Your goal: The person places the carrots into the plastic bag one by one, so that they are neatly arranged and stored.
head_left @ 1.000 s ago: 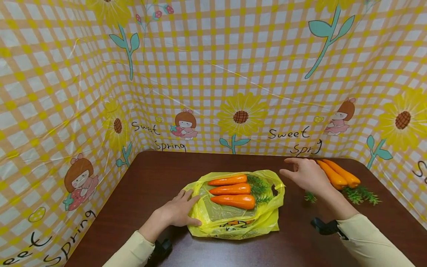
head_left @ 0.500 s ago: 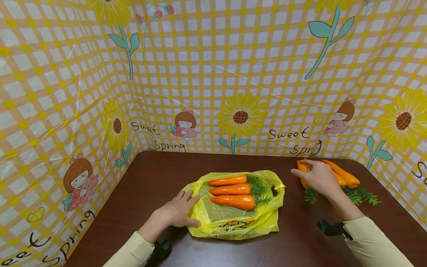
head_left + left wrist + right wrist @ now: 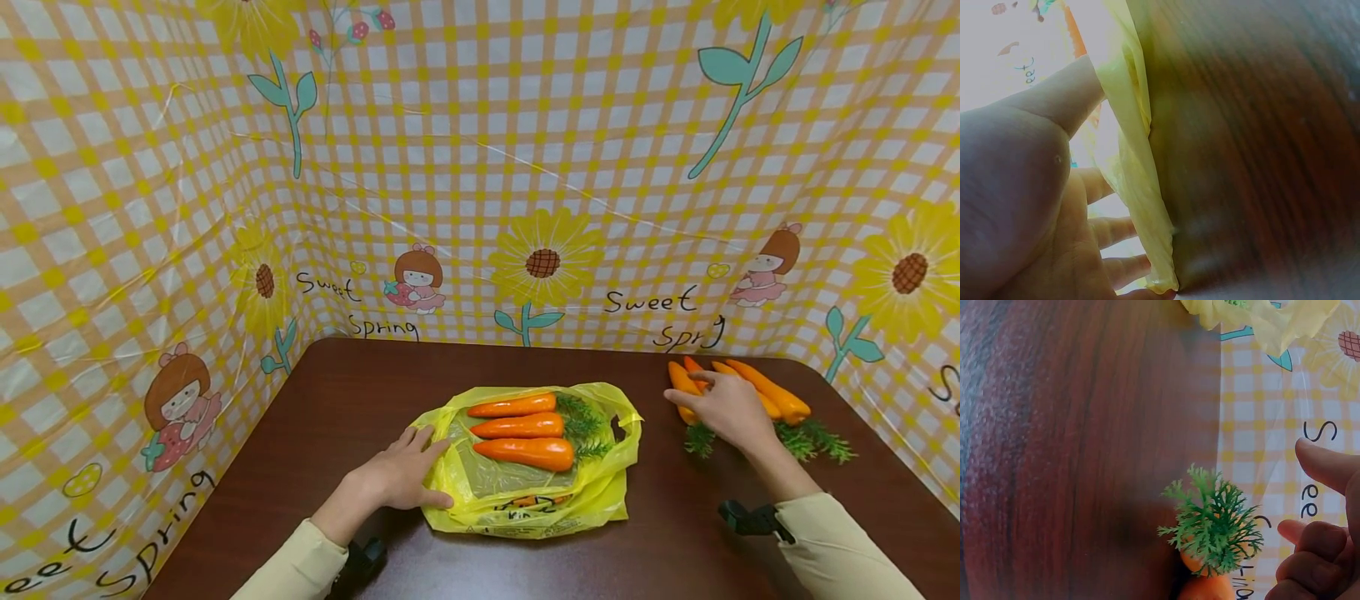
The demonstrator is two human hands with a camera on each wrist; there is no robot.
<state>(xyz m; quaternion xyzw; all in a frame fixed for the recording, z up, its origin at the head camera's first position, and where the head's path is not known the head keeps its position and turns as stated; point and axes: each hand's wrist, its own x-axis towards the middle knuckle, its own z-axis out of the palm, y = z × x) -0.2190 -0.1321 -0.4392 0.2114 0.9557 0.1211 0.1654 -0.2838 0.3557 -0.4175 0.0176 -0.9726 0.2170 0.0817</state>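
In the head view, my left hand [image 3: 401,475] lies spread on the near-left edge of the yellow bag [image 3: 525,527], pinching nothing that I can see. Three carrots [image 3: 519,428] lie side by side on the bag, leafy ends toward its handle [image 3: 633,442]; whether they are inside or on top I can't quite tell. My right hand [image 3: 731,408] is over the loose carrots [image 3: 772,390] at the far right of the table [image 3: 322,408], with a gap between thumb and forefinger. The bag looks thin, soft and quick to crumple, so flat pressure should suit it better than a tug. The carrots shine as if smooth; I'd judge them stiff, light, a bit slippery.

In the left wrist view, my thumb lies against the yellow film, the other fingers fanned apart along it.

In the right wrist view, my thumb stands out straight and the fingers are loosely bent, with nothing visible between them. Green fronds [image 3: 1213,525] show beside two orange ends. The fronds look flimsy, so I'd take a carrot round its thick body, just short of them.
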